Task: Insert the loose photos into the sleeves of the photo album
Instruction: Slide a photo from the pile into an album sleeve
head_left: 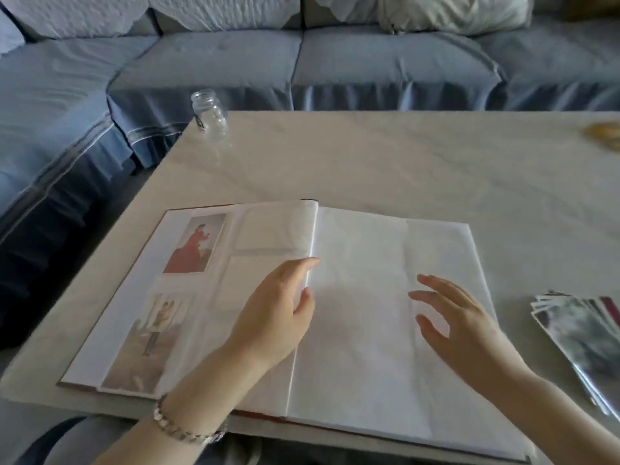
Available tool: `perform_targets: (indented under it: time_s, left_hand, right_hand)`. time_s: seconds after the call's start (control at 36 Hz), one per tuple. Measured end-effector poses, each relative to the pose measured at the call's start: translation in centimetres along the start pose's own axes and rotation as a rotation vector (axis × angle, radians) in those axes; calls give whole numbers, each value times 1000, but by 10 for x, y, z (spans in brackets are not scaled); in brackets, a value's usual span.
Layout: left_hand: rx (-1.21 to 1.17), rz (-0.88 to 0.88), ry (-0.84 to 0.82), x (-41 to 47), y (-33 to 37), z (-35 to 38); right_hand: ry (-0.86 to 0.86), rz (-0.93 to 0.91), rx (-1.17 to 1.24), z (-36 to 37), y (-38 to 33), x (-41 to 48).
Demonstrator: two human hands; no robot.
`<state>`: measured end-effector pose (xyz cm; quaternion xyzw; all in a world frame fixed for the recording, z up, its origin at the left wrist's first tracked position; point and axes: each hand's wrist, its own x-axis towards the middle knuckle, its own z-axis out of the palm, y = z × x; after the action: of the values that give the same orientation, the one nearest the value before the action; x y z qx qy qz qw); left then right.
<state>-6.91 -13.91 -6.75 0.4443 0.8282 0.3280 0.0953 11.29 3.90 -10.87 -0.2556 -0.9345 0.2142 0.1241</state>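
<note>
White marbled stone is being seen as the desk (402,162), and one photo album (369,246) is lying open on its near part, the spine running from far to near with the near end leaning slightly left. Two photos are being held in the left page's sleeves: one of a red dress (194,245) and one below it (154,344). The left hand (278,317) is being laid beside the fold, fingers straight and apart; the right hand (463,333) is being held over the blank right page, fingers spread, gripping nothing. One fanned stack of loose photos (583,333) is lying right of the album. One glass jar (209,115) is standing empty at the far left corner.
</note>
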Motion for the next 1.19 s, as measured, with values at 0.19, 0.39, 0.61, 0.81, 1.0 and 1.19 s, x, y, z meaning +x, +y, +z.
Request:
perform_targets:
  time_s: [0.19, 0.39, 0.61, 0.81, 1.0, 1.19]
  left_hand:
    - [73, 25, -145, 20, 43, 47]
    - [85, -8, -245, 25, 70, 67]
    - [17, -23, -275, 29, 85, 83]
    - [-26, 2, -332, 31, 101, 93]
    - [-255, -90, -409, 31, 110, 101]
    - [-889, -368, -552, 32, 129, 97]
  right_hand:
    - [9, 392, -122, -55, 77, -53]
    - [-104, 486, -339, -71, 100, -72]
    - [-86, 448, -385, -76, 107, -72]
    - [-134, 552, -285, -86, 107, -74]
    - [427, 260, -408, -81, 89, -60]
    - [484, -93, -145, -50, 29, -25]
